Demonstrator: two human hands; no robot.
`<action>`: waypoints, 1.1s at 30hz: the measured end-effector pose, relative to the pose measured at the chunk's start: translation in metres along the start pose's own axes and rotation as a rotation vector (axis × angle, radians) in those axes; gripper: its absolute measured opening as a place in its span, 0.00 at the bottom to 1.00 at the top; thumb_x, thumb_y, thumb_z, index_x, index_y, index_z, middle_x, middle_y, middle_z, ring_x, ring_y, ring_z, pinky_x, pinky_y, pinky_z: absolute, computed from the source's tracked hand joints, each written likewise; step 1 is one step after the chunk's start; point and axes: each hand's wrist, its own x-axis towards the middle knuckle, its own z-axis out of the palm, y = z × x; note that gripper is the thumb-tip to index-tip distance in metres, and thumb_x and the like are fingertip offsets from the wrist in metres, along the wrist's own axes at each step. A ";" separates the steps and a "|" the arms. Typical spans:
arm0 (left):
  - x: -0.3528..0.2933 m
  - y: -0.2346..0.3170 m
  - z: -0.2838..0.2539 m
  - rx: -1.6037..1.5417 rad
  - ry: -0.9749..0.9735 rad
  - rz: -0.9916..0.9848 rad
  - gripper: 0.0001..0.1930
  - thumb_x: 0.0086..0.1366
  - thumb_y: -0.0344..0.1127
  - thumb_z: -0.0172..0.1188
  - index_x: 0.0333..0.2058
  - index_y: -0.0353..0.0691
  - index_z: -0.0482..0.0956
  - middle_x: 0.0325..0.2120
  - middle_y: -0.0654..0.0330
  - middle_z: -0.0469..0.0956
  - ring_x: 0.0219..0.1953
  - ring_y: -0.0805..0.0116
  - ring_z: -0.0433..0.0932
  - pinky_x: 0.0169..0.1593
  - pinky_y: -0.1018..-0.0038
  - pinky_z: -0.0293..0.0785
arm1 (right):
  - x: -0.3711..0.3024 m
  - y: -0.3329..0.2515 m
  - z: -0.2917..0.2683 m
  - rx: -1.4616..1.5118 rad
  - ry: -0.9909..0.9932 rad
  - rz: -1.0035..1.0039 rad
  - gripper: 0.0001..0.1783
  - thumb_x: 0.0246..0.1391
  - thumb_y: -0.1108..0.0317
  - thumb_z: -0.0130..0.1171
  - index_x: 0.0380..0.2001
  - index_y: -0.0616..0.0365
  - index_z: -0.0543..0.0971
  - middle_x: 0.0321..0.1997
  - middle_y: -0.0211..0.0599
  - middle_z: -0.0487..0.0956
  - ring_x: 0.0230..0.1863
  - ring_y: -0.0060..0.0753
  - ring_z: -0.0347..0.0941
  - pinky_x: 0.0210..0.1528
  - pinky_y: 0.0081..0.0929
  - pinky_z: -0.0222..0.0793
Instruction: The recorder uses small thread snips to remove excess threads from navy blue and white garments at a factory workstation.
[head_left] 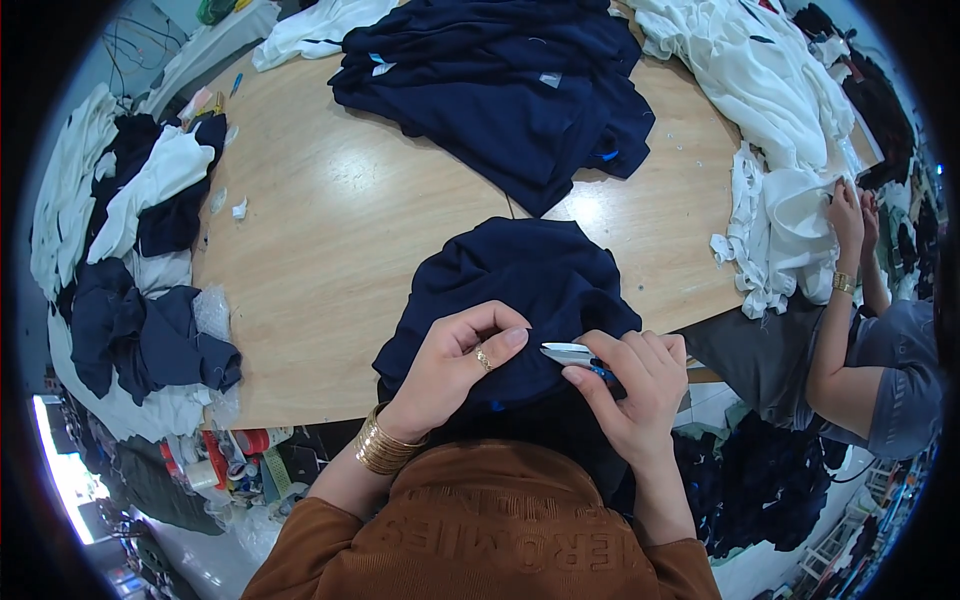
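A dark navy garment lies bunched at the table's near edge and hangs over it toward my lap. Above its left part is my left hand, closed, with thumb and forefinger pinched together; whatever is between the fingertips is too small to make out. My right hand is closed around a pair of thread snips with silver blades and a blue part. The blade tips point left toward my left fingertips, a short gap apart, over the navy cloth.
A pile of navy garments covers the table's far middle. Dark and white clothes are heaped at the left, white fabric at the right. Beside it, a co-worker's hands handle white cloth. A pen lies far left.
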 end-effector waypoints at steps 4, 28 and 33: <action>0.000 0.002 0.000 -0.006 -0.019 -0.015 0.08 0.64 0.34 0.53 0.32 0.35 0.74 0.25 0.73 0.68 0.29 0.87 0.62 0.35 0.87 0.60 | 0.001 -0.001 -0.001 0.004 -0.002 -0.009 0.12 0.41 0.59 0.65 0.28 0.51 0.78 0.19 0.23 0.68 0.20 0.25 0.60 0.29 0.26 0.48; 0.001 0.002 0.000 0.037 -0.004 0.021 0.08 0.63 0.33 0.55 0.36 0.33 0.76 0.27 0.71 0.73 0.29 0.86 0.66 0.35 0.88 0.62 | 0.000 -0.004 -0.003 0.097 0.026 0.130 0.10 0.42 0.63 0.65 0.29 0.53 0.77 0.17 0.23 0.67 0.18 0.25 0.60 0.29 0.25 0.49; 0.000 0.003 0.000 0.053 -0.012 0.050 0.08 0.63 0.33 0.55 0.36 0.34 0.76 0.27 0.70 0.73 0.29 0.87 0.66 0.35 0.88 0.62 | 0.001 -0.005 -0.005 0.094 0.010 0.129 0.11 0.43 0.62 0.64 0.29 0.54 0.77 0.17 0.24 0.67 0.17 0.25 0.60 0.29 0.25 0.48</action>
